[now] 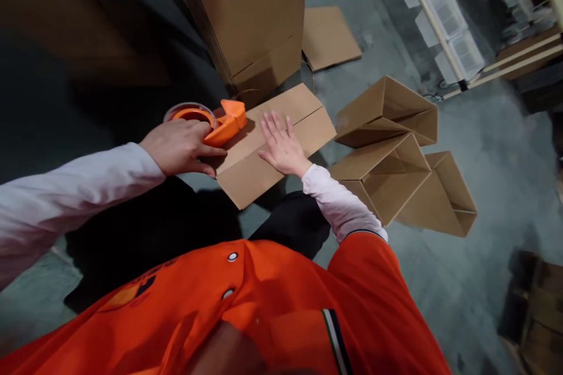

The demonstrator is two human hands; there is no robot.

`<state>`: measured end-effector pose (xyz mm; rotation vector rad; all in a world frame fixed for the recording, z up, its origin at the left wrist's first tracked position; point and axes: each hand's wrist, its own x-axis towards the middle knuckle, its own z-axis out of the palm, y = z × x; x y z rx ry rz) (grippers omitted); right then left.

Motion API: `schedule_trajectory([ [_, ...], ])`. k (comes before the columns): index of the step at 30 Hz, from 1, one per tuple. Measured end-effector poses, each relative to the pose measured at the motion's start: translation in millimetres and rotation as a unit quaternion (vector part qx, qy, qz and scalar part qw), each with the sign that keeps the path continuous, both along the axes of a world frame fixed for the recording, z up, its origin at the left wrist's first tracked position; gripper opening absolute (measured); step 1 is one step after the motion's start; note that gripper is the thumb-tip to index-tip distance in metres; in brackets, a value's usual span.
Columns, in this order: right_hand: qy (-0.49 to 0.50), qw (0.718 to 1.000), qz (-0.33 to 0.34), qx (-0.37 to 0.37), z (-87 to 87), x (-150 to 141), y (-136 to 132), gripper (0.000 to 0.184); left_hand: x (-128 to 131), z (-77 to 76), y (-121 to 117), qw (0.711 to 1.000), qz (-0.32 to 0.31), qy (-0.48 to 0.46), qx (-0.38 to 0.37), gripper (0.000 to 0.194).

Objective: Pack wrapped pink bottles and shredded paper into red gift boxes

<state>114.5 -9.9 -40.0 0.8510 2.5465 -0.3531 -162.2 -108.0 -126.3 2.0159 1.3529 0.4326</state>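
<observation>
A brown cardboard box (246, 173) lies in front of me with its closed flaps facing up. My left hand (178, 146) is wrapped round an orange tape dispenser (222, 123) whose head rests on the box's left end, by the seam between the flaps. The clear tape roll (189, 111) sits just behind my knuckles. My right hand (281, 143) lies flat on the box top with its fingers spread, pressing the flaps down near the seam.
Three open, empty cardboard boxes (387, 158) lie on their sides on the concrete floor to the right. A tall stack of flat cartons (250, 12) stands just behind the box. A loose cardboard sheet (328, 38) lies further back. Shelving (444, 17) runs at the upper right.
</observation>
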Motion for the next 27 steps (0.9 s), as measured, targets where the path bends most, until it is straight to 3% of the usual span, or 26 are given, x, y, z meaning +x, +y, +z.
schedule_trajectory([
  [3,-0.006,1.000,-0.005,-0.027,-4.4,0.3,2.1,0.083,-2.3,10.1,-1.1,0.999,-0.014,0.039,0.015,0.089],
  [5,-0.006,0.999,-0.009,-0.044,-6.5,1.1,4.6,0.081,-4.4,21.9,-1.0,0.997,0.043,0.015,0.056,0.104],
  [7,0.001,0.998,-0.016,-0.057,-7.2,3.2,8.7,0.078,0.1,33.3,-0.7,0.980,0.127,-0.077,0.130,0.108],
  [9,0.015,0.997,-0.015,-0.073,-6.9,6.9,14.5,0.072,16.9,39.9,-0.6,0.933,0.198,-0.221,0.203,0.099],
  [12,0.023,0.993,-0.002,-0.113,-6.9,13.8,24.6,0.056,60.1,35.1,-2.4,0.856,0.246,-0.382,0.247,0.081],
  [15,0.031,0.987,-0.030,-0.155,-7.8,20.0,30.6,0.049,97.9,18.4,-6.6,0.862,0.257,-0.394,0.189,0.073],
  [17,0.090,0.975,-0.107,-0.175,-6.2,22.8,30.5,0.046,109.0,7.8,-9.3,0.880,0.260,-0.377,0.129,0.075],
  [19,0.193,0.932,-0.247,-0.183,-0.5,22.9,27.6,0.035,110.5,0.9,-10.9,0.888,0.263,-0.364,0.101,0.078],
  [21,0.277,0.844,-0.412,-0.201,9.3,18.9,24.3,0.040,107.8,-1.8,-11.0,0.889,0.263,-0.358,0.110,0.078],
  [23,0.299,0.744,-0.540,-0.255,21.3,11.1,23.1,0.054,105.1,-1.3,-10.7,0.889,0.259,-0.357,0.124,0.077],
  [25,0.285,0.660,-0.609,-0.336,32.1,1.5,24.9,0.054,103.7,0.5,-11.0,0.891,0.260,-0.353,0.117,0.079],
  [27,0.278,0.594,-0.642,-0.397,38.7,-7.3,28.1,0.048,102.8,1.7,-12.1,0.899,0.255,-0.343,0.093,0.079],
])
